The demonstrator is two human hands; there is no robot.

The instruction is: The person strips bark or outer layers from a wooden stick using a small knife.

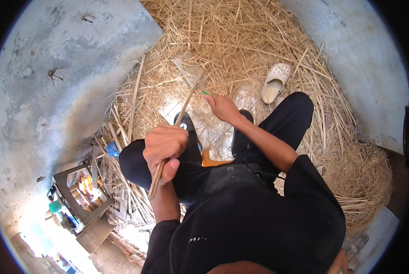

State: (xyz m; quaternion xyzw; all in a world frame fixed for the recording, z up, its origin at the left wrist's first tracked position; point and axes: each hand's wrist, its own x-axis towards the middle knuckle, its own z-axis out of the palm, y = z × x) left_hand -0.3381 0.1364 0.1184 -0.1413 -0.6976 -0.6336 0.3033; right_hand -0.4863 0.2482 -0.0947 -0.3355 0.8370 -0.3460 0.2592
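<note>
- The left hand [165,148] is clenched around a thin wooden stick [183,108], its thumb wrapped over the front, above the person's left thigh.
- The stick slants up and to the right from that fist, its lower end jutting out below the thumb and its far end just beside the right hand [223,108].
- The right hand is grasping a small green item [206,92], mostly hidden by the curled fingers, so its full shape cannot be told; the forearm reaches inward over the right leg.
- Both elbows are bent, and the knees of the dark trousers [282,121] spread to either side.
- Beneath the hands lies a pale floor [220,137], partly covered with straw-like strips [241,41], thickest ahead and along the right.
- A worn grey-blue wall [76,59] stands on the left and a pale wall [357,55] on the right.
- At lower left, near bright light, is a wooden frame [72,192] with small items in and around it, too blurred to name.
- Counted: one stick in the left hand, one green item in the right, one cream clog [276,83] on the strips, two dark shoes [188,130] on the feet, one crumpled blue piece [112,149] beside the left knee; the strips are too many to count.
</note>
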